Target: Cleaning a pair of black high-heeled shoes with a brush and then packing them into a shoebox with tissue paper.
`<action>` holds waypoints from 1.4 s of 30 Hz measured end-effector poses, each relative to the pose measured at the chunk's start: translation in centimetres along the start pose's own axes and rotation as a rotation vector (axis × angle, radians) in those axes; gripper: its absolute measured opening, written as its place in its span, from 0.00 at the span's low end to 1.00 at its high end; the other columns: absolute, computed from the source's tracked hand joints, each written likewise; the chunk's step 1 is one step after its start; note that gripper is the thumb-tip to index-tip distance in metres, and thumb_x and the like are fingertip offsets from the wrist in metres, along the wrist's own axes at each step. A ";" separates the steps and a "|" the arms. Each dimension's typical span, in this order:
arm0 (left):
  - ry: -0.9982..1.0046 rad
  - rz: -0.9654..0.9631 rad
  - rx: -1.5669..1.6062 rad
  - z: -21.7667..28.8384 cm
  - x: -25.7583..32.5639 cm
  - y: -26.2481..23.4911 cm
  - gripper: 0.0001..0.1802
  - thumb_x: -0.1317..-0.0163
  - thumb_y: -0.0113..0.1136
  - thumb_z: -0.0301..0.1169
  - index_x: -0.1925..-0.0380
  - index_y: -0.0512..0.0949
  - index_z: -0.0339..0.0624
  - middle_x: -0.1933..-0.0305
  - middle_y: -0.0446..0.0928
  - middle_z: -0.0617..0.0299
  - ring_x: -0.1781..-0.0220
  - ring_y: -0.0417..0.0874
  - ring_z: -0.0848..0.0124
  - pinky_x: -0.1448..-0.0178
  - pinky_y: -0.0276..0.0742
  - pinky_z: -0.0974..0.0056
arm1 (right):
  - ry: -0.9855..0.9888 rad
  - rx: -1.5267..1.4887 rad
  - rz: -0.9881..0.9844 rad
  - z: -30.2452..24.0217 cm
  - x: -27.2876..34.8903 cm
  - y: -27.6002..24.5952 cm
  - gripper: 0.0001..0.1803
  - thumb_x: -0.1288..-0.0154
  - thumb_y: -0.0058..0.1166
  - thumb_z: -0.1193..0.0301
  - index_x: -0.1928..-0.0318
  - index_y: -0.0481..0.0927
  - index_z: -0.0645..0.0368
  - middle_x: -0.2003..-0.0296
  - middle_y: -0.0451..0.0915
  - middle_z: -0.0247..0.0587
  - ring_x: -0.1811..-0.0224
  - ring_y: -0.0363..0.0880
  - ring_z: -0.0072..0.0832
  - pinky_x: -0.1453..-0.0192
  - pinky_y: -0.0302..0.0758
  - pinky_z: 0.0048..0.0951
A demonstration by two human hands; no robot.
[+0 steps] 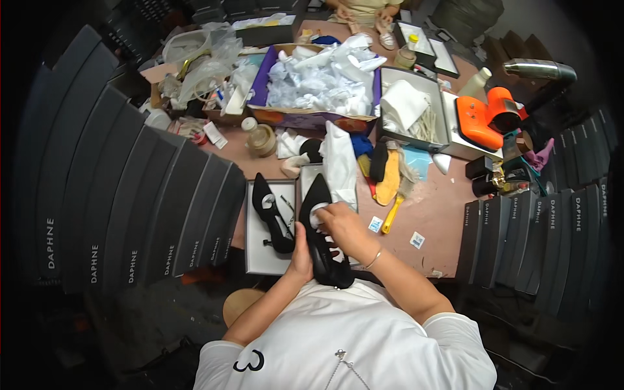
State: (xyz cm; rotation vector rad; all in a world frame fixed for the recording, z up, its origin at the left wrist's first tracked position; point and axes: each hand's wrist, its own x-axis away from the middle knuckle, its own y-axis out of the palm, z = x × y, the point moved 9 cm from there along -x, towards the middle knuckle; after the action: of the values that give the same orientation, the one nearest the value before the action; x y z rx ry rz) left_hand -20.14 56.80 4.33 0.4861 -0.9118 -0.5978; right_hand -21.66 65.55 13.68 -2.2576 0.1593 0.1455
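Observation:
A black pointed-toe shoe [317, 190] is tilted up in front of my body, its toe pointing away from me. My left hand [300, 257] grips it along its left side, with the fingers mostly hidden behind it. At the shoe's opening, my right hand [346, 227] pinches a wad of white tissue paper [316, 217] that sits partly inside. The matching black shoe [263, 195] lies to the left in an open grey shoebox [257, 261], with white stuffing in its toe and a low heel. Beyond the held shoe lies a folded white sheet of paper [339, 162].
Stacked dark shoeboxes wall both sides, left [130, 195] and right [520, 240]. A purple carton [325, 118] of crumpled tissue stands ahead. Near it are a glass jar [262, 140], a yellow-handled brush [392, 216] and an orange device [478, 123]. Another person's hands [383, 16] work opposite.

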 end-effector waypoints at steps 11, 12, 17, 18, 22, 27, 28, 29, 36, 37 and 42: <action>-0.062 0.164 0.012 -1.2 0.8 -1.1 0.47 0.42 0.34 0.74 0.61 0.73 0.36 0.71 0.77 0.54 0.74 0.80 0.64 0.67 0.80 0.63 | -0.171 0.094 0.158 2.2 0.3 0.2 0.17 0.47 0.58 0.70 0.55 0.73 0.56 0.57 0.73 0.41 0.51 0.71 0.39 0.49 0.65 0.36; -0.049 0.231 0.057 -0.4 1.1 0.0 0.47 0.43 0.35 0.75 0.64 0.74 0.35 0.77 0.76 0.54 0.74 0.80 0.63 0.69 0.80 0.62 | -0.088 0.069 0.212 3.1 -0.5 0.0 0.21 0.48 0.61 0.70 0.52 0.73 0.56 0.55 0.73 0.42 0.50 0.71 0.40 0.47 0.66 0.37; -0.026 0.154 0.014 -0.4 0.5 -0.6 0.47 0.44 0.35 0.76 0.68 0.74 0.36 0.77 0.74 0.57 0.75 0.78 0.65 0.69 0.79 0.65 | 0.126 -0.610 0.041 6.0 0.1 2.1 0.45 0.48 0.66 0.69 0.31 0.57 0.60 0.40 0.69 0.56 0.40 0.70 0.48 0.39 0.67 0.37; -0.044 0.122 0.011 -0.7 0.6 -0.1 0.47 0.44 0.35 0.76 0.70 0.74 0.36 0.77 0.74 0.58 0.75 0.78 0.65 0.68 0.78 0.65 | 0.162 -0.536 0.119 6.7 0.0 1.6 0.43 0.46 0.64 0.68 0.32 0.58 0.63 0.42 0.71 0.58 0.43 0.74 0.46 0.40 0.69 0.34; -0.047 0.117 0.033 -1.2 0.0 1.2 0.46 0.45 0.35 0.77 0.75 0.74 0.39 0.78 0.74 0.59 0.76 0.77 0.67 0.68 0.78 0.65 | 0.349 -0.625 0.253 8.1 -0.5 1.9 0.28 0.46 0.63 0.65 0.46 0.74 0.66 0.59 0.80 0.60 0.55 0.81 0.51 0.51 0.75 0.37; 0.091 0.172 -0.076 0.0 -1.5 -1.9 0.36 0.33 0.44 0.61 0.48 0.71 0.36 0.51 0.76 0.52 0.49 0.77 0.67 0.44 0.73 0.63 | 0.445 -0.460 0.162 11.1 -1.4 2.6 0.27 0.46 0.65 0.62 0.50 0.76 0.68 0.64 0.81 0.60 0.62 0.83 0.46 0.57 0.77 0.38; 0.257 0.228 -0.307 2.3 -1.4 -4.0 0.33 0.32 0.48 0.55 0.42 0.67 0.37 0.44 0.72 0.52 0.43 0.73 0.66 0.39 0.68 0.62 | 0.426 -0.469 0.153 11.5 -1.7 2.3 0.28 0.45 0.64 0.64 0.48 0.74 0.70 0.63 0.81 0.62 0.60 0.83 0.49 0.56 0.77 0.39; 0.410 0.271 -0.543 4.3 -1.1 -5.2 0.31 0.31 0.52 0.48 0.37 0.63 0.38 0.38 0.68 0.51 0.38 0.69 0.65 0.35 0.63 0.60 | 0.430 -0.421 0.150 12.2 -1.6 2.6 0.29 0.43 0.62 0.67 0.47 0.71 0.73 0.58 0.79 0.65 0.55 0.80 0.54 0.51 0.76 0.41; 0.406 0.643 -0.895 7.4 0.7 -19.0 0.42 0.38 0.61 0.44 0.32 0.54 0.36 0.36 0.63 0.41 0.35 0.66 0.54 0.35 0.64 0.53 | 0.499 -0.511 -0.062 13.6 3.3 8.6 0.35 0.39 0.59 0.62 0.37 0.63 0.68 0.43 0.67 0.71 0.39 0.66 0.59 0.36 0.67 0.42; 0.362 0.631 -0.816 6.4 0.5 -19.5 0.44 0.38 0.62 0.45 0.31 0.51 0.36 0.35 0.63 0.40 0.34 0.66 0.53 0.35 0.64 0.53 | 0.452 -0.446 -0.100 11.3 4.2 7.6 0.37 0.40 0.61 0.59 0.36 0.63 0.66 0.41 0.65 0.72 0.38 0.65 0.60 0.35 0.66 0.42; 0.354 0.577 -1.019 4.1 -4.3 -19.2 0.39 0.39 0.56 0.37 0.32 0.52 0.32 0.40 0.68 0.35 0.39 0.72 0.47 0.37 0.67 0.54 | 0.349 -0.099 -0.220 2.9 5.2 8.0 0.45 0.51 0.69 0.50 0.36 0.66 0.60 0.36 0.60 0.70 0.35 0.63 0.60 0.35 0.67 0.42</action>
State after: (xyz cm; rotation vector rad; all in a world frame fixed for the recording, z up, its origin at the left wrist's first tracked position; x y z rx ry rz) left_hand -30.80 44.92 -7.90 -0.5674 -0.2890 -0.3554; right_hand -17.99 62.41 4.93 -2.3652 0.0875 -0.3669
